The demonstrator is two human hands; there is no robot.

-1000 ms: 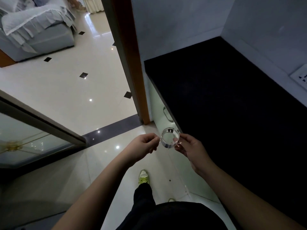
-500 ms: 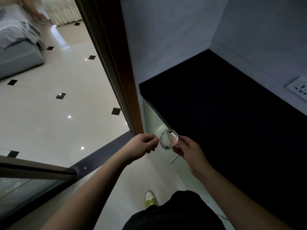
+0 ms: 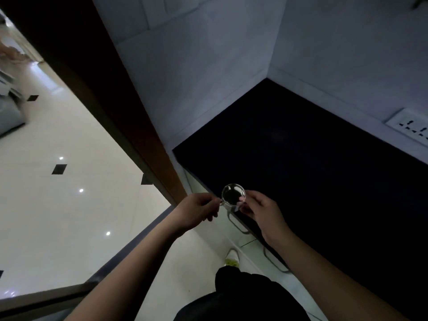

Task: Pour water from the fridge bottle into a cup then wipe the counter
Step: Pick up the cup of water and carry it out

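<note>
While the cup (image 3: 233, 197) is held at the near front edge of the counter (image 3: 312, 172), both hands are engaged on it. The left hand (image 3: 196, 212) has its fingers curled and pinches the small handle on the cup's left side. The right hand (image 3: 261, 210) has its fingertips curled against the cup's right wall, with one fingertip showing at the rim. The cup is clear glass, upright, mouth facing up, and appears empty, though the dim light makes this uncertain. Whether its base touches the counter or sits just above the edge cannot be told from this angle.

The two-sided hold is judged to serve steadiness: the handle pinch fixes the cup's turn, the opposite fingertips stop it tipping as it is set down. Placement near the front edge keeps it within easy reach for pouring.

The counter is dark and runs back to a corner of pale walls; a wall socket (image 3: 410, 126) sits on the right wall, well apart from the cup. Cabinet handles (image 3: 238, 224) show below the counter edge. A wooden door frame (image 3: 129, 126) stands to the left, with a glossy tiled floor (image 3: 69, 181) beyond.

No bottle or cloth is in view. The task is judged to be at an early stage, with pouring and wiping not yet done.
</note>
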